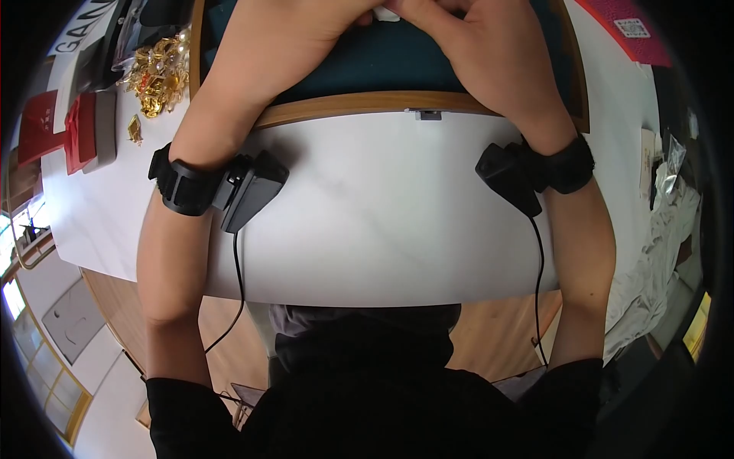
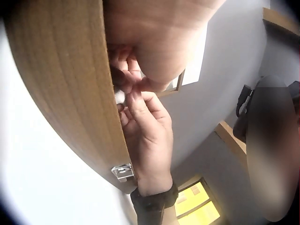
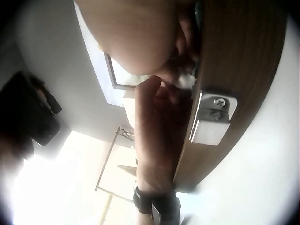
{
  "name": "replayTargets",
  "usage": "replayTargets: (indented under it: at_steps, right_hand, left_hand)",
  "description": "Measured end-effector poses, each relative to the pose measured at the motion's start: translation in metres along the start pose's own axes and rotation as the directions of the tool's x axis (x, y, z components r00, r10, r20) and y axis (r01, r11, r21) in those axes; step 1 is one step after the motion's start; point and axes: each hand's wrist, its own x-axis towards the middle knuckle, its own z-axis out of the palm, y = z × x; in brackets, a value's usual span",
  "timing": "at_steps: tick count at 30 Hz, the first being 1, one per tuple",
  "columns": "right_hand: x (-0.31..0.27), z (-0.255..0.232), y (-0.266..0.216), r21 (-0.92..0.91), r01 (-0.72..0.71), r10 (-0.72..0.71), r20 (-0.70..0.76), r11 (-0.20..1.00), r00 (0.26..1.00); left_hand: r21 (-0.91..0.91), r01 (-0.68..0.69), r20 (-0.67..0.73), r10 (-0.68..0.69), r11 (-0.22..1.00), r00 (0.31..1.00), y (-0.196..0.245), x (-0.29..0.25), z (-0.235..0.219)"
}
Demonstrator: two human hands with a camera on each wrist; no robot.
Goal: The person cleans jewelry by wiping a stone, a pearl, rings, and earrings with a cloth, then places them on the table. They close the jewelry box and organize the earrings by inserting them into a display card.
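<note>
At the top edge of the head view, my left hand point(image 1: 306, 38) and right hand point(image 1: 489, 53) come together over a wooden case point(image 1: 367, 103) with a dark green lining point(image 1: 359, 65). Between their fingertips is a small white piece point(image 1: 386, 14), whose kind I cannot tell. In the left wrist view the right hand point(image 2: 150, 124) pinches the white piece point(image 2: 120, 97) with thumb and fingers, and the left fingertips meet it there. The right wrist view has the left hand point(image 3: 161, 126) with bent fingers at the same white piece point(image 3: 186, 81). The case's wall partly hides the fingers.
A metal catch point(image 1: 425, 115) sits on the case's front rim. Left of the case lie a heap of gold jewellery point(image 1: 158, 73), a single gold piece point(image 1: 134, 128) and red boxes point(image 1: 80, 130). Cables point(image 1: 239, 268) hang from both wrist cameras. A pink-red sheet point(image 1: 634, 30) lies far right.
</note>
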Motion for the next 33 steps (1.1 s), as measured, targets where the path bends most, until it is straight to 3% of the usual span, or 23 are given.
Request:
replayTargets:
  at_steps: [4,7,9,13,15,19,21,22,24,27,30,31,33]
  right_hand:
    - [-0.002,0.005,-0.013,-0.069,0.011,-0.014,-0.042,0.998,0.999]
    - [0.001,0.004,-0.014,-0.03,-0.069,0.067,-0.061,0.997,0.996]
    - [0.008,0.0,-0.013,0.178,-0.369,0.375,-0.003,0.912,0.927]
    - [0.008,0.001,0.0,0.218,-0.365,0.392,-0.096,0.905,0.915]
    - [0.005,0.004,0.013,0.431,-0.15,0.169,-0.004,0.89,0.986]
    - [0.006,0.001,0.0,0.347,-0.196,0.199,0.026,0.917,0.98]
    - [0.006,0.002,-0.014,0.38,-0.261,0.318,-0.097,0.888,0.943]
    - [0.005,0.003,-0.011,0.381,-0.261,0.319,-0.096,0.887,0.943]
    - [0.0,0.003,-0.001,0.326,-0.142,0.177,-0.079,0.935,0.981]
    - [0.003,0.003,0.011,0.362,-0.16,0.164,0.019,0.918,0.986]
    - [0.003,0.003,0.014,0.391,-0.108,0.112,0.013,0.914,0.994]
    - [0.003,0.003,0.013,0.391,-0.107,0.111,0.013,0.914,0.994]
    - [0.003,0.002,0.006,0.358,-0.239,0.236,0.052,0.903,0.97]
  left_hand:
    - [-0.001,0.018,0.009,-0.018,1.0,1.0,0.004,-0.003,-0.002]
    - [-0.003,0.013,-0.012,-0.013,1.0,1.0,-0.002,0.002,-0.005]
    - [-0.039,0.058,-0.029,-0.059,0.998,0.998,0.001,0.002,-0.007]
    - [0.012,0.067,-0.055,-0.066,0.998,0.996,0.001,0.001,-0.005]
    - [0.006,0.013,-0.015,-0.013,1.0,1.0,0.0,0.001,-0.003]
    - [0.05,0.024,0.011,-0.024,0.998,1.0,0.008,-0.002,-0.002]
    - [-0.002,0.003,-0.028,-0.003,1.0,1.0,0.002,0.0,-0.003]
    - [-0.002,0.004,-0.029,-0.004,1.0,1.0,0.002,-0.001,-0.005]
    - [-0.041,0.004,-0.02,-0.005,0.999,1.0,0.006,-0.002,-0.006]
    - [-0.02,0.02,-0.026,-0.02,1.0,0.999,0.0,0.001,-0.007]
    - [-0.041,0.032,-0.021,-0.033,0.999,0.999,0.001,0.001,-0.006]
    - [-0.041,0.031,-0.022,-0.031,0.999,0.999,0.0,0.001,-0.006]
    - [-0.102,0.021,-0.049,-0.026,0.995,0.998,0.0,0.001,-0.007]
